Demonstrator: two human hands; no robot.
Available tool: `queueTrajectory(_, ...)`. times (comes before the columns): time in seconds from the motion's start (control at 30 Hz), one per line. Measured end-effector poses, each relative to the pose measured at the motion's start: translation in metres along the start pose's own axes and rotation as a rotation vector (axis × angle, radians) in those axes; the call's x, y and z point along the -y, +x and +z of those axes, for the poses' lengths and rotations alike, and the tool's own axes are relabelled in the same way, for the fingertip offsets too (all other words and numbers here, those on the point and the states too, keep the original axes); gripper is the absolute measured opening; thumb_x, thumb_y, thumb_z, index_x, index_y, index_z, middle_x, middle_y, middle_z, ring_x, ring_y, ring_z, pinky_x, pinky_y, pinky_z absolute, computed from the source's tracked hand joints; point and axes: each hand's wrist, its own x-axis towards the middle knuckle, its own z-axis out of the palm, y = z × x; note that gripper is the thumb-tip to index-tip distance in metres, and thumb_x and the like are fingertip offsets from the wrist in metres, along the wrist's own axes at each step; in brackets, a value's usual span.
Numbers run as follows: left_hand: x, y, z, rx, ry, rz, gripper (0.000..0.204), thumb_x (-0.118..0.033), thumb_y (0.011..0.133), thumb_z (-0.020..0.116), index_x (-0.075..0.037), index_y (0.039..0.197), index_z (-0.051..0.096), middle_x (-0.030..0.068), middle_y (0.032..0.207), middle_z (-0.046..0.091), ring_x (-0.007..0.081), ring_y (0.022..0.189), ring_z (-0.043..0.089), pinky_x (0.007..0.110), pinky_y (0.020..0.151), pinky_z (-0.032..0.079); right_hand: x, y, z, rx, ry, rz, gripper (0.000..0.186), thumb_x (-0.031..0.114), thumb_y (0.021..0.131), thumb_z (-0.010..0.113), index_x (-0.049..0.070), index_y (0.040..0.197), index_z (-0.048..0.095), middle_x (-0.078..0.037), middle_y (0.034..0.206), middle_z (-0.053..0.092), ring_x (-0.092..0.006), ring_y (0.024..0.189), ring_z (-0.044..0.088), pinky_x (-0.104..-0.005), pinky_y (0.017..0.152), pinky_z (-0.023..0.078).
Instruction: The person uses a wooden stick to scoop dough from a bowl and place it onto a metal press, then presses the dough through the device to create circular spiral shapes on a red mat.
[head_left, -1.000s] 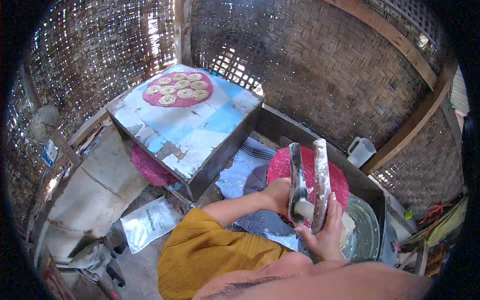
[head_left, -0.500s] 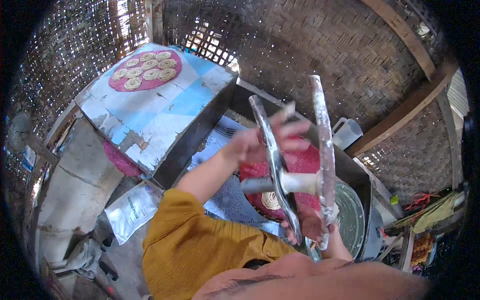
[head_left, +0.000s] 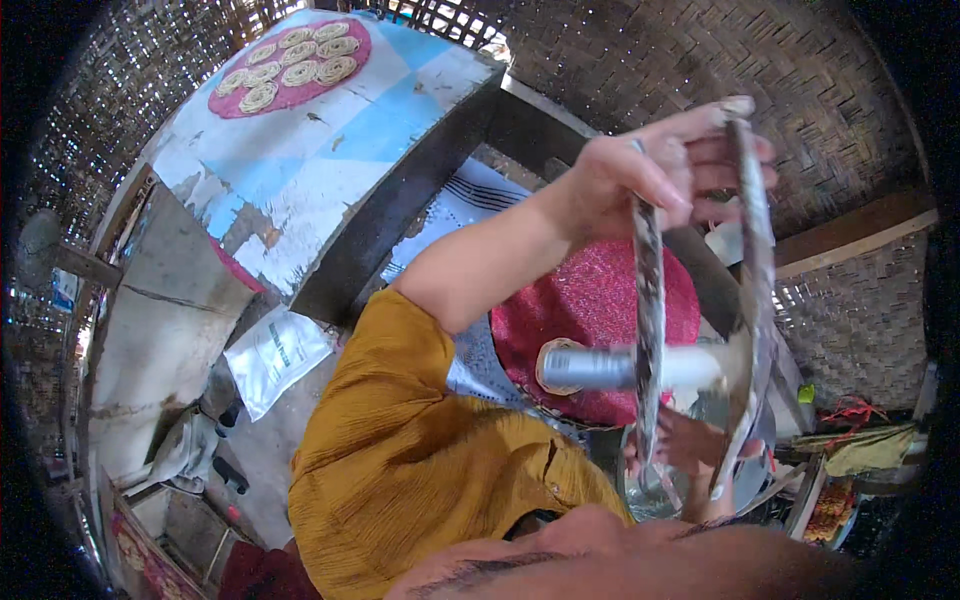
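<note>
Woven walls (head_left: 600,60) surround a bench (head_left: 290,150), where coils (head_left: 298,73) lie in one layer on a pink mat (head_left: 300,95), presumably to keep their shape; below it is a packet (head_left: 277,350). Farther right, another mat (head_left: 560,295) sits under the press (head_left: 690,368), apparently as a landing place; the left hand (head_left: 640,175) bends loosely about the bars' upper ends, its firmness impossible to tell; the right hand (head_left: 690,445) is closed about the lower ends, seemingly taking weight.

The white bag (head_left: 272,372) bears green print (head_left: 279,347), too small to read.
</note>
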Motion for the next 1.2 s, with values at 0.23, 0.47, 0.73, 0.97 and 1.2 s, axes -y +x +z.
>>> queueTrajectory(0.23, -0.021, -0.044, -0.080, -0.301, 0.042, 0.064, 0.060, -0.014, 0.062, 0.054, -0.012, 0.121, 0.041, 0.0131, 0.112, 0.050, 0.0313, 0.109, 0.043, 0.054, 0.093, 0.029, 0.019, 0.034, -0.027, -0.097, -0.180, 0.005, 0.105, 0.073, 0.054, 0.053, 0.000, 0.126, 0.028, -0.028, 0.120, 0.036, -0.0375, 0.106, 0.042, -0.0480, 0.087, 0.034)
queueTrajectory(0.47, -0.038, -0.068, -0.086, -0.432, -0.100, 0.090, 0.058, -0.060, 0.075, 0.042, -0.010, 0.099, 0.056, 0.0138, 0.094, 0.056, 0.0335, 0.093, 0.052, 0.049, 0.083, 0.039, 0.015, 0.049, -0.033, -0.043, -0.124, 0.068, 0.100, 0.056, 0.055, 0.065, 0.005, 0.130, 0.021, -0.014, 0.120, 0.040, -0.0306, 0.103, 0.046, -0.0419, 0.087, 0.037)
queueTrajectory(0.73, -0.038, -0.046, -0.042, -0.386, 0.133, 0.216, 0.049, -0.064, 0.072, 0.044, -0.020, 0.088, 0.058, 0.0032, 0.083, 0.052, 0.0226, 0.075, 0.051, 0.044, 0.070, 0.043, 0.047, 0.017, -0.022, -0.291, -0.553, -0.054, 0.087, 0.045, 0.053, 0.067, -0.005, 0.119, 0.037, -0.011, 0.114, 0.048, -0.0212, 0.101, 0.048, -0.0319, 0.086, 0.035)
queueTrajectory(0.97, -0.045, -0.054, -0.011, -0.226, 0.176, 0.183, 0.049, -0.065, 0.073, 0.038, -0.023, 0.090, 0.057, -0.0006, 0.078, 0.052, 0.0200, 0.077, 0.051, 0.043, 0.076, 0.040, 0.026, 0.009, -0.014, -0.232, -0.462, -0.025, 0.100, 0.038, 0.043, 0.076, -0.004, 0.122, 0.031, -0.011, 0.115, 0.046, -0.0203, 0.104, 0.045, -0.0295, 0.088, 0.031)
queueTrajectory(1.2, -0.051, -0.041, -0.015, 0.003, 0.185, 0.243, 0.047, -0.061, 0.077, 0.037, -0.022, 0.093, 0.057, 0.0012, 0.085, 0.056, 0.0232, 0.081, 0.054, 0.048, 0.082, 0.037, 0.049, 0.009, 0.004, -0.390, -0.744, -0.155, 0.086, 0.047, 0.045, 0.071, -0.006, 0.109, 0.047, -0.009, 0.099, 0.055, -0.0166, 0.090, 0.051, -0.0277, 0.082, 0.036)
